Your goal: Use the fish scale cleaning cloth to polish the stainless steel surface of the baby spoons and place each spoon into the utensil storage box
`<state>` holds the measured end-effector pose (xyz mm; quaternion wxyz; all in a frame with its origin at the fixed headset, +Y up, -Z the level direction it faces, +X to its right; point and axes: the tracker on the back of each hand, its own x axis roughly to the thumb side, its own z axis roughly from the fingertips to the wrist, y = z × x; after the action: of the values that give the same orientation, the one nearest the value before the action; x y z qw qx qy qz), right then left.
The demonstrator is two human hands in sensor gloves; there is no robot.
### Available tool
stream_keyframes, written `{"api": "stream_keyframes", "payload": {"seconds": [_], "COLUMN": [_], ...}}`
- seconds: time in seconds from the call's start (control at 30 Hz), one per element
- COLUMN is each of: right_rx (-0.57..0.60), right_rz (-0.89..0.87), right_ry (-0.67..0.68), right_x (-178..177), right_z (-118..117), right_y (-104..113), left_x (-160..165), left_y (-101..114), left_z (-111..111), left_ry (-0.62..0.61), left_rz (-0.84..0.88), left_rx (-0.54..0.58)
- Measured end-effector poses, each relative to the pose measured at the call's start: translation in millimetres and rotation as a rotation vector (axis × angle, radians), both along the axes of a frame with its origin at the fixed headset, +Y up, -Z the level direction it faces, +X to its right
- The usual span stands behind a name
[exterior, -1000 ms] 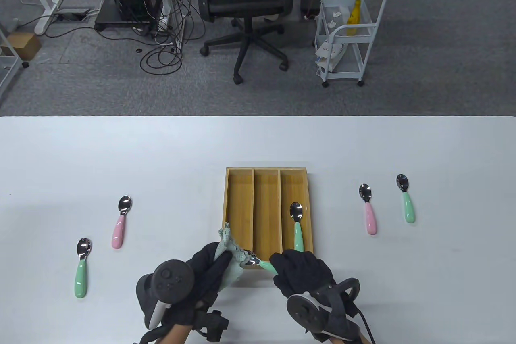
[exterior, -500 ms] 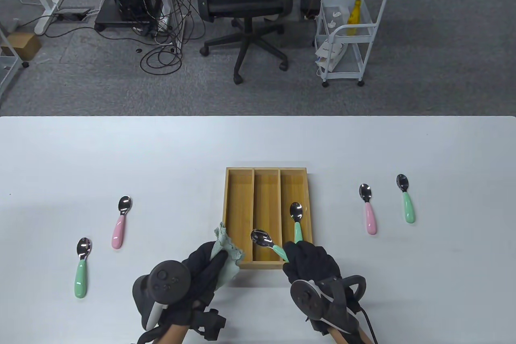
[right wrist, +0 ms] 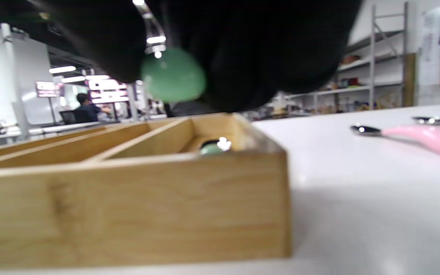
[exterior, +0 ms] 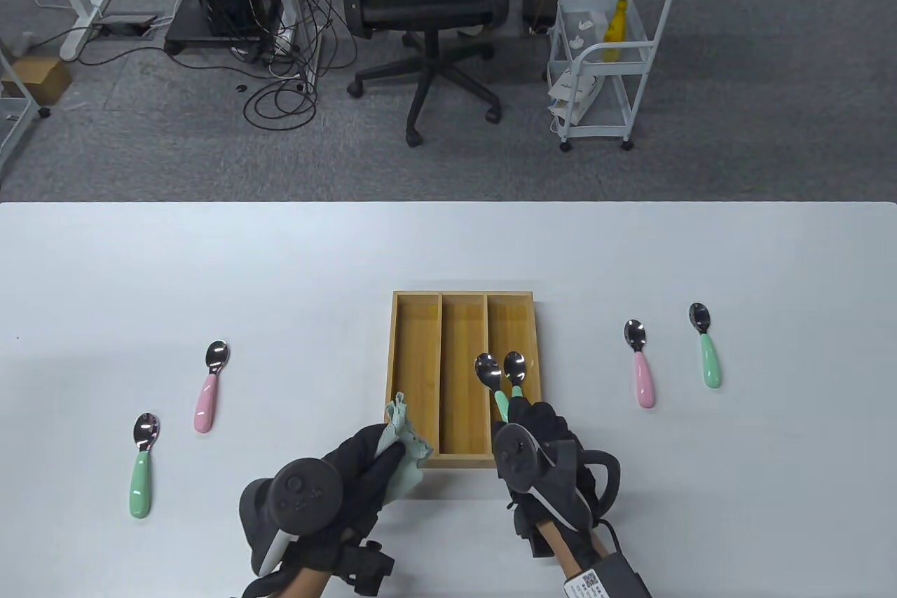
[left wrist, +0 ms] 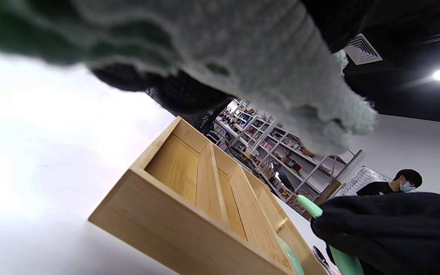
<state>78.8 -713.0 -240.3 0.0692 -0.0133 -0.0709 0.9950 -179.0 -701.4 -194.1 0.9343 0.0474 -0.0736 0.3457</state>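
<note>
A wooden three-slot storage box [exterior: 415, 345] stands at the table's middle. One green-handled spoon [exterior: 515, 368] lies in its right slot. My right hand [exterior: 536, 433] grips a second green-handled spoon [exterior: 488, 375] by the handle, bowl pointing away, over the right slot beside the first. The held handle's green end [right wrist: 173, 78] shows under my black glove in the right wrist view, above the box [right wrist: 128, 198]. My left hand [exterior: 371, 465] holds the pale green cloth [exterior: 403, 430] at the box's near left corner; the cloth [left wrist: 266, 76] hangs over the box [left wrist: 189, 206] in the left wrist view.
Left of the box lie a pink spoon [exterior: 209, 384] and a green spoon [exterior: 142, 463]. Right of it lie a pink spoon [exterior: 640, 362] and a green spoon [exterior: 706, 344]. An office chair [exterior: 424, 9] and a white cart [exterior: 606, 58] stand beyond the table's far edge.
My right hand has pulled the spoon out of the cloth and carried it forward and right, over the box's right slot. The left hand with the cloth stayed near the box's corner.
</note>
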Motion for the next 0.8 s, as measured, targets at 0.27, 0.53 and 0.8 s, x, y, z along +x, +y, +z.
{"api": "stream_keyframes", "payload": {"seconds": [0.27, 0.53, 0.8], "right_rx": [-0.081, -0.111, -0.128], "right_rz": [0.005, 0.068, 0.136], "right_ry": [-0.111, -0.152, -0.149], "right_x": [-5.9, -12.2, -20.8], "right_z": [-23.6, -33.4, -34.8], "right_y": [-7.6, -12.0, -14.5], "left_x": [0.2, 1.0, 0.9], "left_y": [0.6, 0.8, 0.8], "left_z": [-0.7, -1.1, -1.4], "left_ry": [-0.006, -0.015, -0.015], "left_rz": [0.009, 0.002, 0.003], "left_rx": [-0.007, -0.007, -0.011]}}
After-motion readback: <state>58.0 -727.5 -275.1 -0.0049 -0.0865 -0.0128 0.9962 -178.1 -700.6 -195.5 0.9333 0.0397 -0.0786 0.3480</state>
